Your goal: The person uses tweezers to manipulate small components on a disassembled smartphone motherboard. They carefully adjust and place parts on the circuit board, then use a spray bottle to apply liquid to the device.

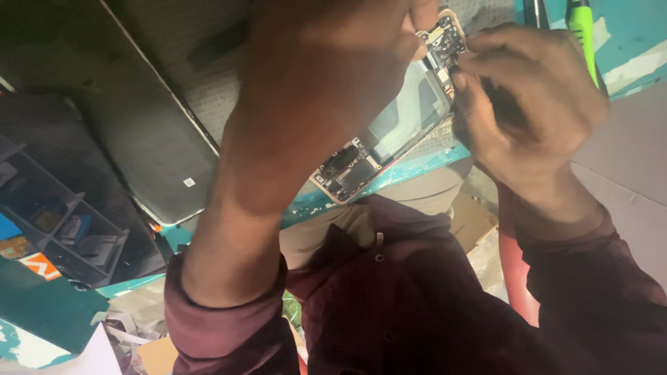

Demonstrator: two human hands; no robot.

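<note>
Head view: opened smartphone with bare circuit boards (389, 139) on teal surface (417, 170), back cover already off; left hand (326, 62) closed steadying it, right hand (528, 97) pinching its upper board, reassembly outstanding.

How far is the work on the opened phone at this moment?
Done: the opened phone lies on the teal bench with its back removed, circuit boards exposed at both ends.

In hand: the left hand steadies the phone from above, and the right hand pinches at the small upper board.

Left: both boards sit in the frame, and the phone is not closed. A green-handled tool lies unused.
</note>
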